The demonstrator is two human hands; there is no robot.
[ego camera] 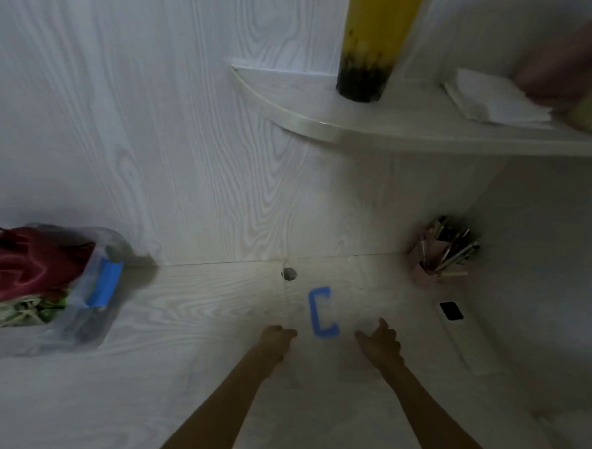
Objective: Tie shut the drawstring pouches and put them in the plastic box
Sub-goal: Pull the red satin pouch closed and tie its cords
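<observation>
A clear plastic box (87, 316) with a blue latch stands at the left on the white desk. Inside it lie a red drawstring pouch (35, 262) and, below that, a green patterned pouch (19, 309). At centre a blue C-shaped handle (320, 315) sits on a faint, see-through lid (294, 293). My left hand (276, 336) grips the lid's left edge with curled fingers. My right hand (381, 342) holds its right side, thumb pointing inward. Both hands are about a box-width to the right of the box.
A pink pen holder (440, 256) full of pens stands at the back right. A rounded shelf (327, 123) above carries a yellow and black cylinder (368, 56) and folded white paper (493, 97). A small black object (451, 310) lies at the right.
</observation>
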